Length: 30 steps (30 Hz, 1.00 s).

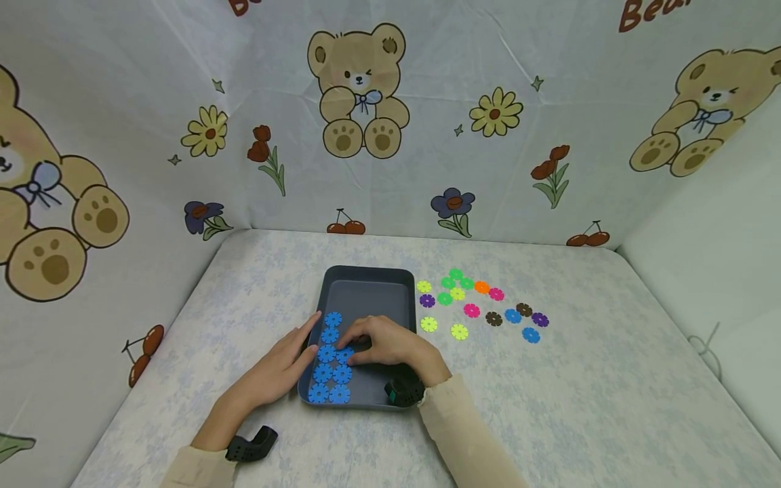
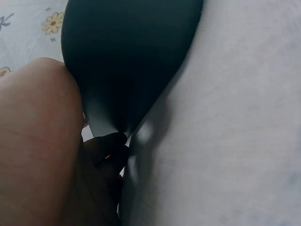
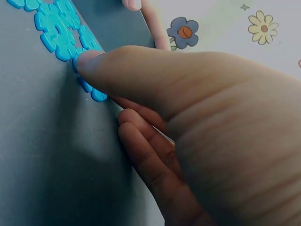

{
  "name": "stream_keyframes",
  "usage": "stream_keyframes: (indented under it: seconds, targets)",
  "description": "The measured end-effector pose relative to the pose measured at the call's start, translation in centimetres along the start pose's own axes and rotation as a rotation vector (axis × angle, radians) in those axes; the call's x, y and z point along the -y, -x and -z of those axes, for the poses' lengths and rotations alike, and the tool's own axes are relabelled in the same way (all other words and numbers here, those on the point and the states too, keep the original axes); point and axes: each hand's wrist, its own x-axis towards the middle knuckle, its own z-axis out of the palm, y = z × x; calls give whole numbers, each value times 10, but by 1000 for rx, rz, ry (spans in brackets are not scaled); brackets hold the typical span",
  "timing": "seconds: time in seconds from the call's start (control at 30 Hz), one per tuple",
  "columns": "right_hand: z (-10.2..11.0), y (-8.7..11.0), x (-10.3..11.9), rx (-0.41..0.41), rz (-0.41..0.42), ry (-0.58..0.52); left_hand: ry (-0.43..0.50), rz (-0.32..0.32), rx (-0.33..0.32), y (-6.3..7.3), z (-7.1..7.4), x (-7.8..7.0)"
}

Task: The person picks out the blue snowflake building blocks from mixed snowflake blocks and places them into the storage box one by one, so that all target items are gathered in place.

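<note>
Blue flower-shaped plastic discs (image 1: 323, 373) lie flat in two columns along the left side of a dark grey tray (image 1: 372, 291). The left hand (image 1: 274, 369) holds the tray's left wall, its thumb at the rim and its fingers along the outside. In the left wrist view those fingers touch the outer face of the tray (image 2: 131, 47). Over the tray, the right hand (image 1: 387, 342) pinches the top blue disc (image 1: 344, 356) of the shorter column with thumb and index finger. The right wrist view has the thumb on that disc, beside other blue discs (image 3: 51, 28).
Right of the tray, loose discs lie scattered on the pale patterned tablecloth (image 1: 610, 379): green discs (image 1: 448, 282), yellow discs (image 1: 459, 332), pink discs (image 1: 472, 310), brown discs (image 1: 493, 318), purple discs (image 1: 539, 319), an orange disc (image 1: 482, 287) and two blue discs (image 1: 531, 335). A bear-printed cloth (image 1: 427, 61) hangs behind.
</note>
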Motion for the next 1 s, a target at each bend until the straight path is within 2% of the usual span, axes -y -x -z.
stream_keyframes:
  seconds: [1.0]
  targets:
    - [8, 4, 9, -37, -44, -23, -4, 1, -3, 1, -1, 0]
